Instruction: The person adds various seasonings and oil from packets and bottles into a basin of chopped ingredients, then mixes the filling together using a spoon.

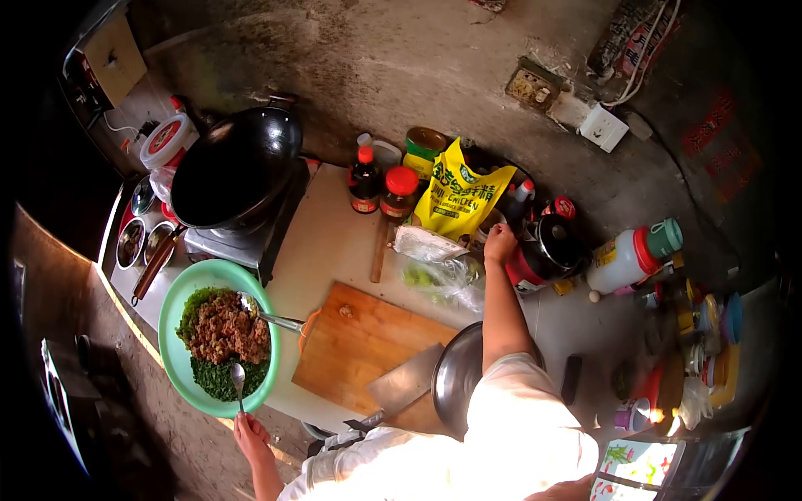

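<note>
My left hand (251, 432) is closed around the handle of a metal spoon (238, 382). The spoon's bowl is over the chopped dark green leaves (219, 380) in a light green basin (170, 321). Ground meat (225, 328) lies in the same basin beside lighter green pieces (197, 306), with a larger metal ladle (280, 321) resting in it. My right hand (500, 243) reaches out to the seasonings, its fingers closed beside a yellow seasoning bag (462, 194). What those fingers hold, if anything, is hidden.
A black wok (238, 167) sits on a stove at the back left. On the counter are a wooden cutting board (351, 346), a cleaver (405, 380), a dark round pan (458, 376), a soy sauce bottle (364, 182) and a red-lidded jar (399, 192). A black kettle (555, 246) stands right of my hand.
</note>
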Demonstrator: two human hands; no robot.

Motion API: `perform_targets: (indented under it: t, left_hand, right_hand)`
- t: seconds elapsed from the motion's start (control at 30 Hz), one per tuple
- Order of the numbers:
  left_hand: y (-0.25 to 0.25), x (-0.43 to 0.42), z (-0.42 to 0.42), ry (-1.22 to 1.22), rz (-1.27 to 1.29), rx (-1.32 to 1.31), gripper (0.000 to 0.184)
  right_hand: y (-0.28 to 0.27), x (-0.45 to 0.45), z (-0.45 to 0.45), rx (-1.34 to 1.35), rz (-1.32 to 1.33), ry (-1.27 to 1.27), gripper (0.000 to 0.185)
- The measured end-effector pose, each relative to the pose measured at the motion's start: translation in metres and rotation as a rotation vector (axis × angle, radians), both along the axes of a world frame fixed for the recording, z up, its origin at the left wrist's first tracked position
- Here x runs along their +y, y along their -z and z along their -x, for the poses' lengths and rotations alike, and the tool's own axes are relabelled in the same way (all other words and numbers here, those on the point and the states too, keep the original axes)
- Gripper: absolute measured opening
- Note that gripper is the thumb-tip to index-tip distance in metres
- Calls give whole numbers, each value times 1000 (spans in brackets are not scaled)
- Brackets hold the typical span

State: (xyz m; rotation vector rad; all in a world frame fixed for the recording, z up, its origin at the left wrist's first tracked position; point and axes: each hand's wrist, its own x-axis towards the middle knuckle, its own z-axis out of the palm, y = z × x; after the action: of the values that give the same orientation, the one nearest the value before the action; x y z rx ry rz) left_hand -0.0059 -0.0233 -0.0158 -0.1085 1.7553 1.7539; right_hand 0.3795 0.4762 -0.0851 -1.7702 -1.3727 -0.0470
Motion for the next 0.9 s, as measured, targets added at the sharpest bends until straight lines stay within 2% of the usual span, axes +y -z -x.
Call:
perform_targets:
  t: [0.27,0.43,0.57,0.73,0.83,0.9]
  left_hand:
    - [-3,15,-10,19,40,-9,25]
    - [-1,19,-10,69,17,-21,24]
    - [-2,12,-9,95,-16,-31,24]
    - [-5,5,-3,115,-84,-21,24]
    - [-2,-7,4,126,-117,-39,23]
    - [0,-19,10,156,-135,-51,23]
  right_hand:
    - [-7,4,12,-36,73,80,17]
    - [-2,-21,8,169,-102,30,18]
    - [-2,-44,2,170,-204,24,20]
    - [-62,-98,11,71,-147,12,20]
    - [-89,-138,22,249,-275,-231,16]
    - [-106,-179,36,372,-200,-347,16]
